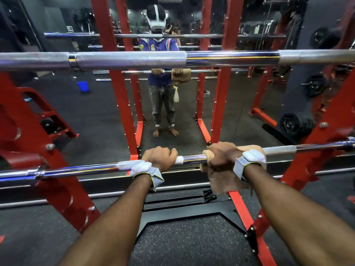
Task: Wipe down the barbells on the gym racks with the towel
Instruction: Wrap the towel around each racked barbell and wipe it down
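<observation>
A chrome barbell [192,159] lies across the red rack at waist height, running from lower left to right. My left hand [159,157] grips its bare shaft left of centre. My right hand [221,155] grips the same bar through a brown towel [221,179], which is wrapped over the shaft and hangs below it. A second, thicker barbell [134,59] crosses the view higher up, at about head height.
Red rack uprights [226,93] stand left and right of a wall mirror that reflects a person at the bar. Weight plates [294,124] are stored on the right. A blue bucket [83,86] shows in the mirror. A black platform [192,237] lies underfoot.
</observation>
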Action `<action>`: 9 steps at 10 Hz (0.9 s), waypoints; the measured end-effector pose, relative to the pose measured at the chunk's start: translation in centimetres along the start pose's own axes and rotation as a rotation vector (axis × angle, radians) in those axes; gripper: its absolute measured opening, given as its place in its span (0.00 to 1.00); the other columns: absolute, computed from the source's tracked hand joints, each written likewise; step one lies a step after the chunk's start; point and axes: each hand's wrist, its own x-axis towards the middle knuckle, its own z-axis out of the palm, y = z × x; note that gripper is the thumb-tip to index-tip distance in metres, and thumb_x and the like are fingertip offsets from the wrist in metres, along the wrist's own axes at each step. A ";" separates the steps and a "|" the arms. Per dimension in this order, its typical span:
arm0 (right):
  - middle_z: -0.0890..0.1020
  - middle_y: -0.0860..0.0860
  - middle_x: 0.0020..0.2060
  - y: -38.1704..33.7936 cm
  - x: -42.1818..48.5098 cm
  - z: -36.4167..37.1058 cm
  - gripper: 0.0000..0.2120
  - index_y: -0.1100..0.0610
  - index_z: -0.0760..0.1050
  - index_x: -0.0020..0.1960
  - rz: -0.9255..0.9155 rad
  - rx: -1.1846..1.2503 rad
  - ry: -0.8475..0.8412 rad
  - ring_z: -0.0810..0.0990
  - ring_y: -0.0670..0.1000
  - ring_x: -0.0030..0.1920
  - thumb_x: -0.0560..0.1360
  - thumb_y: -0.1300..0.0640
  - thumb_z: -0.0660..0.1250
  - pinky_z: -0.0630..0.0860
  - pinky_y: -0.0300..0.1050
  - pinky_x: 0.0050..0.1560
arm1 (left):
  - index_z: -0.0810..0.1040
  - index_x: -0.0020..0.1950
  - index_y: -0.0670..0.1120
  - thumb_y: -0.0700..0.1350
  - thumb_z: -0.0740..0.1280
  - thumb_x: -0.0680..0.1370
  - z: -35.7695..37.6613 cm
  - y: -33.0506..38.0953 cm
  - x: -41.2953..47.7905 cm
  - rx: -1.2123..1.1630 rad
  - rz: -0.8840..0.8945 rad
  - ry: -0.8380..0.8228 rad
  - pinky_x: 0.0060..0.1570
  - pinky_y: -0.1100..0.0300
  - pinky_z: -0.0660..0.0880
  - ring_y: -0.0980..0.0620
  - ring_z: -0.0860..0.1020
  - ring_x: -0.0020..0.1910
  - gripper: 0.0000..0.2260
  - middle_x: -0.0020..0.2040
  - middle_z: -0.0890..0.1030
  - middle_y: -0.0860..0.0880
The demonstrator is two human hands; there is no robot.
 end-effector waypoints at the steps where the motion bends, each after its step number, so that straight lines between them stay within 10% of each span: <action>1: 0.83 0.51 0.54 -3.0 0.6 0.3 0.14 0.48 0.76 0.52 0.010 -0.034 0.016 0.80 0.57 0.58 0.73 0.41 0.62 0.71 0.49 0.53 | 0.79 0.59 0.45 0.51 0.51 0.83 -0.2 0.3 0.4 -0.046 -0.055 -0.028 0.55 0.52 0.74 0.39 0.78 0.56 0.19 0.56 0.82 0.41; 4: 0.77 0.50 0.62 -12.0 1.9 0.1 0.22 0.49 0.69 0.61 -0.043 -0.030 -0.047 0.74 0.55 0.64 0.72 0.40 0.66 0.64 0.57 0.60 | 0.75 0.56 0.46 0.47 0.48 0.83 1.7 -0.7 1.4 -0.025 0.006 0.001 0.48 0.53 0.72 0.43 0.79 0.57 0.16 0.56 0.82 0.47; 6: 0.81 0.49 0.56 -9.5 1.7 -2.7 0.15 0.46 0.70 0.50 -0.189 0.014 -0.114 0.78 0.55 0.61 0.71 0.39 0.69 0.67 0.57 0.59 | 0.73 0.65 0.47 0.52 0.39 0.75 2.2 -0.8 1.7 -0.030 0.018 0.006 0.46 0.52 0.69 0.41 0.78 0.58 0.30 0.59 0.81 0.45; 9: 0.84 0.52 0.52 -10.4 2.2 -0.2 0.16 0.50 0.76 0.54 -0.205 -0.098 0.117 0.82 0.58 0.55 0.71 0.42 0.66 0.71 0.48 0.47 | 0.78 0.52 0.44 0.53 0.48 0.82 1.5 -1.0 1.8 -0.082 -0.045 -0.032 0.48 0.51 0.75 0.40 0.80 0.50 0.22 0.50 0.81 0.41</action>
